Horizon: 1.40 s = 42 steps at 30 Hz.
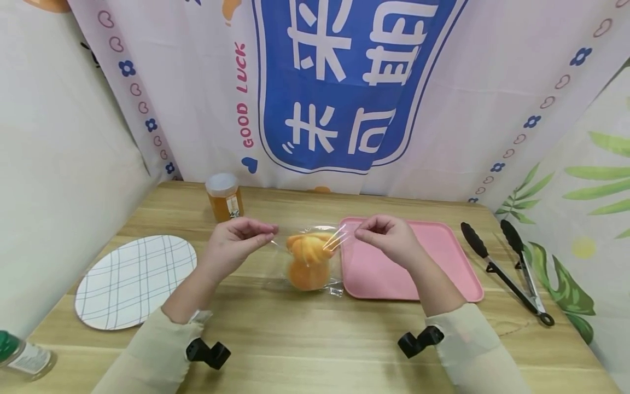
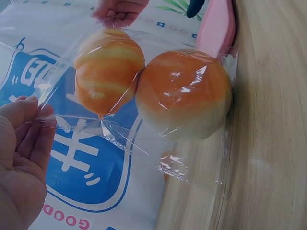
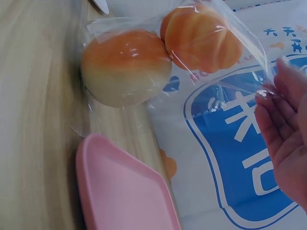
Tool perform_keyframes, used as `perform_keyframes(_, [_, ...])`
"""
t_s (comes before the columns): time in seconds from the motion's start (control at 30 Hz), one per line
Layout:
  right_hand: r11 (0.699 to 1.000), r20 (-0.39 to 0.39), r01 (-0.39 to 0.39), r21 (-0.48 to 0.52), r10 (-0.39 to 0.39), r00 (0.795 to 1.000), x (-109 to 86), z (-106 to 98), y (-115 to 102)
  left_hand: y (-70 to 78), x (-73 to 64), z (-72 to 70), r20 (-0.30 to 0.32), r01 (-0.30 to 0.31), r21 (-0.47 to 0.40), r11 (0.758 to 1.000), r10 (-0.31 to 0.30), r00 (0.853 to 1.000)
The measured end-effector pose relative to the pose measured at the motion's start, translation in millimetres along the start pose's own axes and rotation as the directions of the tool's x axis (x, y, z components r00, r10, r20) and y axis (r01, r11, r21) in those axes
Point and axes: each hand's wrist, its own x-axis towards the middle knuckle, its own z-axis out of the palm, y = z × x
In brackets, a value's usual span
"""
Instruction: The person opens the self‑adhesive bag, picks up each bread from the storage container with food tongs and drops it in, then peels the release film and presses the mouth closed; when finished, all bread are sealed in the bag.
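Observation:
A clear plastic bag is stretched between the two hands above the wooden table. Two breads sit inside it: a round bun with a browned top and pale base, and a ridged, twisted-looking roll against it. My left hand pinches one upper corner of the bag between thumb and fingers. At the opposite corner, my right hand pinches the film the same way. In the right wrist view the bun rests low in the bag, with the roll nearer the held edge.
Right of the bag lies a pink tray, partly under the right forearm. Black-tipped tongs rest at far right. A checked oval placemat lies left, a honey-coloured jar stands behind, and a green-capped bottle is at front left.

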Motion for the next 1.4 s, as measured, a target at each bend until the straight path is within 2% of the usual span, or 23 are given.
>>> perform_keyframes(0.1, [0.999,-0.071,-0.037,-0.012,0.036,0.997,1.7,4,1,0.0,-0.6,0.5,0.003,-0.019,-0.001,1.0,0.019,1.0])
perform_keyframes(0.3, [1.0,-0.121,0.008,-0.005,-0.009,0.993,1.8,8,3,-1.2,-1.3,2.1,-0.025,-0.088,0.041,0.995,0.089,0.996])
perform_keyframes(0.4, [0.999,-0.147,0.001,-0.054,-0.009,0.989,0.0,9,2,-2.4,-1.2,3.1,-0.039,-0.153,0.088,0.984,0.157,0.987])
perform_keyframes(0.5, [0.996,-0.167,-0.005,-0.093,-0.011,0.986,-2.0,10,1,-3.3,-0.8,3.8,-0.026,-0.225,0.12,0.967,0.229,0.973])
perform_keyframes(0.6, [0.995,-0.16,0.007,-0.1,-0.023,0.987,-3.3,10,0,-2.8,-0.6,4.0,-0.009,-0.256,0.144,0.956,0.26,0.965])
perform_keyframes(0.7, [0.996,-0.145,0.017,-0.089,-0.03,0.989,-4.1,9,1,-3.8,-0.1,3.3,-0.002,-0.198,0.153,0.968,0.201,0.98])
perform_keyframes(0.8, [0.998,-0.133,0.026,-0.058,-0.034,0.991,-5.2,8,1,-7.2,2.4,4.9,0.045,-0.082,0.109,0.991,0.078,0.996])
perform_keyframes(0.87, [0.999,-0.126,0.029,-0.042,-0.034,0.991,-5.5,8,2,-10.7,4.8,8.0,0.081,-0.008,0.083,0.997,0.001,0.997])
perform_keyframes(0.93, [0.998,-0.112,0.036,-0.042,-0.041,0.993,-5.9,8,2,-14.5,6.7,12.4,0.1,0.042,0.063,0.997,-0.048,0.994])
perform_keyframes(1.0, [0.997,-0.093,0.048,-0.063,-0.054,0.994,-5.7,8,0,-17.5,7.7,16.9,0.092,0.053,0.066,0.996,-0.059,0.994])
perform_keyframes(1.13, [0.985,-0.038,0.04,-0.171,-0.047,0.998,-4.1,10,-13,-19.3,8.3,23.9,0.055,0.03,0.092,0.995,-0.035,0.998])
perform_keyframes(1.2, [0.961,-0.001,0.051,-0.272,-0.053,0.999,-1.1,17,-25,-17.7,7.8,26.6,0.049,0.025,0.101,0.995,-0.031,0.998])
perform_keyframes(1.27, [0.916,0.061,0.101,-0.389,-0.084,0.995,3.4,28,-39,-15.0,6.8,29.1,0.054,0.019,0.11,0.994,-0.025,0.998])
perform_keyframes(1.4, [0.761,0.203,0.262,-0.593,-0.174,0.964,13.8,55,-62,-9.2,4.8,34.1,0.081,-0.026,0.137,0.99,0.015,0.997])
